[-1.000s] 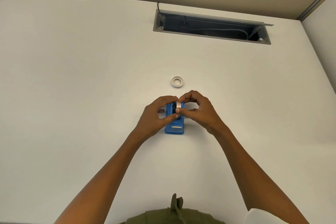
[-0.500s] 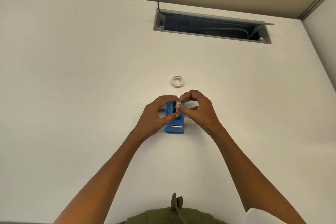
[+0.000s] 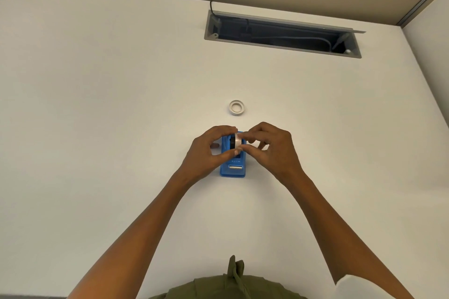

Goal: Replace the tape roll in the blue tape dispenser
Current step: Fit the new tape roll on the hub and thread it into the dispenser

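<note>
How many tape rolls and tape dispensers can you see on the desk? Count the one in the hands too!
Tape rolls: 2, one lying on the desk, one held in the hands
Blue tape dispensers: 1
Total: 3

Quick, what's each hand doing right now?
Left hand: closed on the tape roll over the blue dispenser.
Right hand: fingertips pinched at the same roll.
</note>
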The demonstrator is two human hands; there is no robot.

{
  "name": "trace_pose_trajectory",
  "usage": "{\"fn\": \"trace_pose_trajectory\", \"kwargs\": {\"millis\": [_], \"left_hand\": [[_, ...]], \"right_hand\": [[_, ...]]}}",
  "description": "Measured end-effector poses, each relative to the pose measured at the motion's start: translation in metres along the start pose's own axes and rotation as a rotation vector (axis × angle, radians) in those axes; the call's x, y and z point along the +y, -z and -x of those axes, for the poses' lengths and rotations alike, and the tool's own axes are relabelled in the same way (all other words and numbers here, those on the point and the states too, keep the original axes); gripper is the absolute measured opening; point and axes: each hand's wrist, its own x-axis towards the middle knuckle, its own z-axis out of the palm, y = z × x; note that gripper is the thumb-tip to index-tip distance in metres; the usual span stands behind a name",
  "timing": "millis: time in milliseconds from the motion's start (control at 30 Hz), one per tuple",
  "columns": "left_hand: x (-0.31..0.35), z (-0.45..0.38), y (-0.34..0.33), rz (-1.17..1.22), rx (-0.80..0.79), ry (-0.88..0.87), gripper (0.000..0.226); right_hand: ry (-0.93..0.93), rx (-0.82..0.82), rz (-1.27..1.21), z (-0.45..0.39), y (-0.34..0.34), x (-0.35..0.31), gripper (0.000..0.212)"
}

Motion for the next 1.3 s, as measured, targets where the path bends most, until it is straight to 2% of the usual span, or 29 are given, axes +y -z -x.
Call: {"fn": "trace_pose_trajectory", "kwargs": {"millis": [233, 833, 900, 1033, 1067, 1167, 1300], "left_hand": [[0.000, -0.001, 0.000, 0.003, -0.001, 0.002, 0.041], [-0.003, -0.002, 0.000, 0.002, -0.010, 0.017, 0.042], [-0.002, -0.001, 0.002, -0.016, -0.045, 0.016, 0.052], [-0.011, 0.006, 0.008, -0.107, -0.173, 0.051, 0.107], [-0.014, 0.008, 0.009, -0.156, -0.201, 0.044, 0.114], [-0.019, 0.010, 0.010, -0.298, -0.256, -0.024, 0.115], [-0.023, 0.010, 0.006, -0.313, -0.196, -0.032, 0.109]], "right_hand": [[0.099, -0.017, 0.107, -0.008, 0.002, -0.007, 0.009], [0.295, 0.027, 0.580, -0.004, -0.001, -0.018, 0.006], [0.301, 0.047, 0.600, -0.004, -0.001, -0.018, 0.005], [0.292, 0.078, 0.644, 0.000, -0.002, -0.017, 0.006], [0.299, 0.090, 0.654, 0.002, -0.004, -0.017, 0.006], [0.337, 0.138, 0.660, 0.009, -0.008, -0.017, 0.010], [0.387, 0.202, 0.698, 0.020, -0.016, -0.012, 0.015]]}}
